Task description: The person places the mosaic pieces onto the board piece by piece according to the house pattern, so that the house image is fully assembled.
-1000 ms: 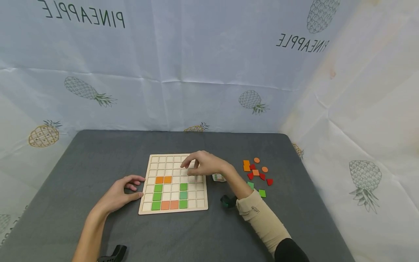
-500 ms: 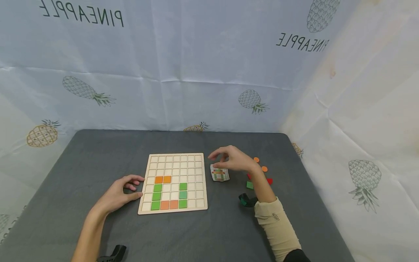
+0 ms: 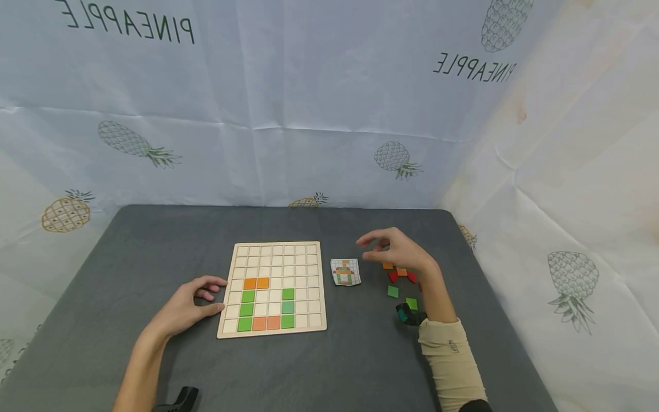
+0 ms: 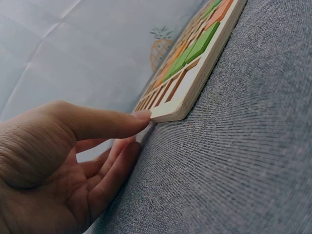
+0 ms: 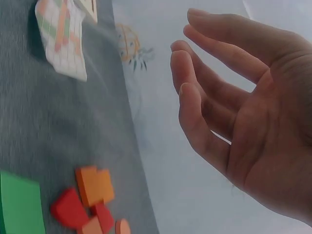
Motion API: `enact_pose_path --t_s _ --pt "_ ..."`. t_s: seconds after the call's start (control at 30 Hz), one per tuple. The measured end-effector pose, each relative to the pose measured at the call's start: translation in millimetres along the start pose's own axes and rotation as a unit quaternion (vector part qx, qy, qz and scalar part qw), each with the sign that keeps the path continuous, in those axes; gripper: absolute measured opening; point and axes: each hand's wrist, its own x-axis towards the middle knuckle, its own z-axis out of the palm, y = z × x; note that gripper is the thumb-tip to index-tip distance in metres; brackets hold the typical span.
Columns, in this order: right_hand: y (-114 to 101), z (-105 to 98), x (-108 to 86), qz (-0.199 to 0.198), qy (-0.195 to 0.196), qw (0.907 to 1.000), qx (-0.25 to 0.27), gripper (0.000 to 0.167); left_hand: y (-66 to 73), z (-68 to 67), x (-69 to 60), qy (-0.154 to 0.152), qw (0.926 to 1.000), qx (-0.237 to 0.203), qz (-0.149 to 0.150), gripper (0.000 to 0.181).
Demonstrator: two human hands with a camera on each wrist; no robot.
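A square wooden grid board [image 3: 313, 281] lies on the table, several green tiles [image 3: 246, 309], two orange tiles [image 3: 256, 283] and two salmon tiles [image 3: 266, 323] set in its cells. At its left edge rests my left hand [image 3: 182, 308]; in the left wrist view the thumb [image 4: 114, 124] touches the rim and the other fingers hang loosely curled. My right hand [image 3: 401, 250] hovers, holding nothing, right of a small pattern card [image 3: 345, 272] and over the far part of the loose pieces. The right wrist view shows its fingers [image 5: 192, 114] relaxed and apart, partly bent.
Loose pieces lie under and near my right forearm: red pieces [image 3: 393, 277], orange squares [image 3: 401, 272] and green squares [image 3: 393, 292]. A black device [image 3: 409, 315] is at my right wrist, another [image 3: 179, 399] near my left forearm. A pineapple-print cloth [image 3: 288, 166] hangs behind the table.
My right hand has moved right, from above the board past the card to the loose pieces, uncovering the card. My left hand and the tiles on the board stay put.
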Motion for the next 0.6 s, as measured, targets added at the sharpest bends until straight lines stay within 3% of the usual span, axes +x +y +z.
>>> enact_pose_path --t_s 0.6 --pt "66.9 -22.8 -17.5 0.071 0.003 0.9973 0.021 0.042 0.3 -0.2 0.1 -0.002 1.0 -0.002 -0.006 0.052"
